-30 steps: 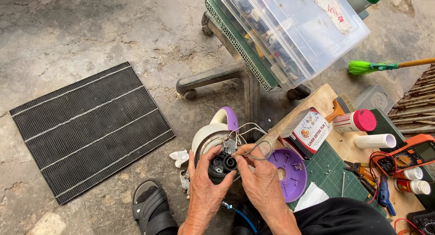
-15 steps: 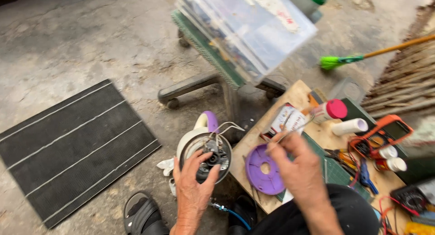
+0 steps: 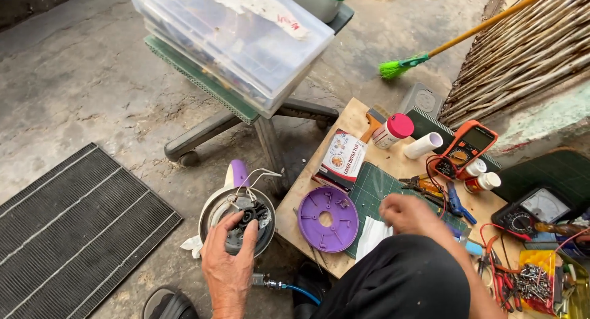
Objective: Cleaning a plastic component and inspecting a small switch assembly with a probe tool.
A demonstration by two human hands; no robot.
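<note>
Left hand [image 3: 228, 263] grips the upturned kettle [image 3: 236, 224], fingers spread over its open underside and thumb on the rim, with white wires [image 3: 255, 176] looping up from the black parts inside. The kettle is held off the counter's left edge, above the concrete floor [image 3: 86, 91]. Right hand [image 3: 410, 216] rests on the green mat [image 3: 375, 193] near the counter's front edge, fingers curled; whether it holds anything I cannot tell. Just left of it lies a white cloth [image 3: 372, 236], then the purple base plate [image 3: 327, 219] at the front left corner. Pliers [image 3: 421, 185] lie just beyond the hand. Further back stand a pink-capped bottle [image 3: 392, 131], a white roll [image 3: 424, 145] and an orange meter [image 3: 464, 148]. A tray of screws [image 3: 534, 281] sits at the right. Beyond the counter, plastic bins [image 3: 236, 33] rest on a chair base, and a green broom [image 3: 399, 66] lies on the floor.
</note>
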